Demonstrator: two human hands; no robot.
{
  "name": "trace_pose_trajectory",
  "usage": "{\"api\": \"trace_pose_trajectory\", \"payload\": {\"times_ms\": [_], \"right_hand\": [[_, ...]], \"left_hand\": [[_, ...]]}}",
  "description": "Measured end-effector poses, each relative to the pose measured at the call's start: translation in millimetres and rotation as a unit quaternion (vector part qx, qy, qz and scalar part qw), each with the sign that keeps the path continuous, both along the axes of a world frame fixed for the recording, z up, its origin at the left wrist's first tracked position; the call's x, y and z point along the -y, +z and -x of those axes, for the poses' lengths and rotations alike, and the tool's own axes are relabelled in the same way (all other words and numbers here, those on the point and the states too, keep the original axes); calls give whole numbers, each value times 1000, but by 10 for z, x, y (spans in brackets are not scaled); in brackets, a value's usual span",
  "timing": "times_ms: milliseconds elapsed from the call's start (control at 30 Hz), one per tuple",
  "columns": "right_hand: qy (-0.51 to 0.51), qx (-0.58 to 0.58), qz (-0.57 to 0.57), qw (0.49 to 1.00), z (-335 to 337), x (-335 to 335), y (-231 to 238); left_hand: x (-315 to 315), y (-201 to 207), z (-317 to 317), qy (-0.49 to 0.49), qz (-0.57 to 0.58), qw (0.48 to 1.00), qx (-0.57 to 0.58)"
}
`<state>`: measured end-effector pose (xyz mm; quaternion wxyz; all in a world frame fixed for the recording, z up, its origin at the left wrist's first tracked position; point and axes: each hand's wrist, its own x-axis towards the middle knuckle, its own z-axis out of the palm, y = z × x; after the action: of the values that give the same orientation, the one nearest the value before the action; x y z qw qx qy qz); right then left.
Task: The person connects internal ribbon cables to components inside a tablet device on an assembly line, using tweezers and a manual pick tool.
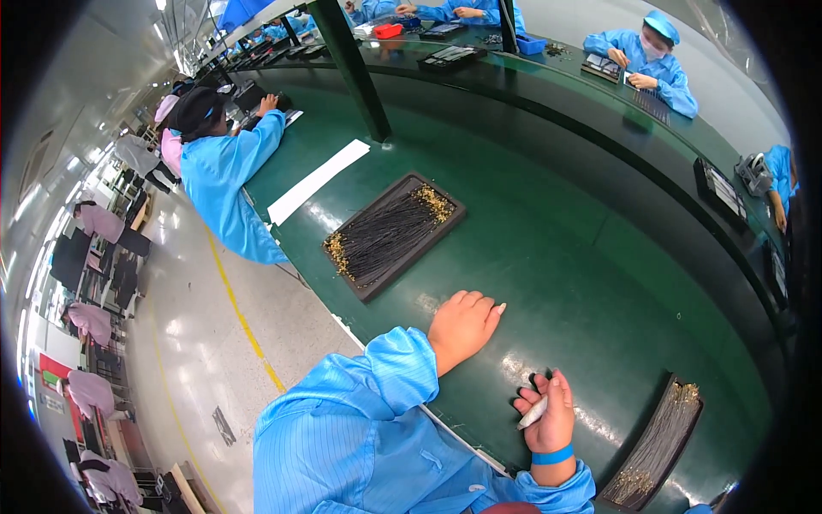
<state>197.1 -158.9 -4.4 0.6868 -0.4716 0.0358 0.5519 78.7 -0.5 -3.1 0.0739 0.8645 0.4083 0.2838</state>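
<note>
My left hand (465, 327) rests back up on the green table, just beyond its near edge. Its fingers are curled close together, with nothing showing in them and a pale cover on one fingertip. My right hand (552, 415) is turned partly palm up, its fingers bent and apart. A white tapered cover (533, 413) appears to sit on one of its digits. A blue band (552, 456) circles that wrist. Beyond my left hand lies a dark tray (399, 281) of thin black cables (385, 236) with gold-coloured ends. Neither hand touches it.
At right stands a narrower tray (695, 420) of similar cables (659, 445). A white paper strip (318, 182) lies near a dark green post (351, 73). A blue-clad co-worker (227, 176) sits at left. Across a raised dark ledge (548, 111), other people work.
</note>
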Motion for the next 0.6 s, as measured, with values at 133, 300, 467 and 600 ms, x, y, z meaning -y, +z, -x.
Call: {"api": "trace_pose_trajectory", "payload": {"times_ms": [133, 300, 467, 600], "right_hand": [[-2, 2, 0, 1000, -2, 0, 3], [-2, -2, 0, 1000, 1, 1, -6], [-4, 3, 2, 1000, 4, 3, 5], [-8, -1, 4, 1000, -24, 7, -18]], "left_hand": [[-4, 12, -8, -1, 11, 1000, -10], [-6, 5, 0, -2, -1, 1000, -6], [-8, -11, 1, -6, 0, 1000, -3], [-18, -53, -42, -14, -1, 1000, 1]]}}
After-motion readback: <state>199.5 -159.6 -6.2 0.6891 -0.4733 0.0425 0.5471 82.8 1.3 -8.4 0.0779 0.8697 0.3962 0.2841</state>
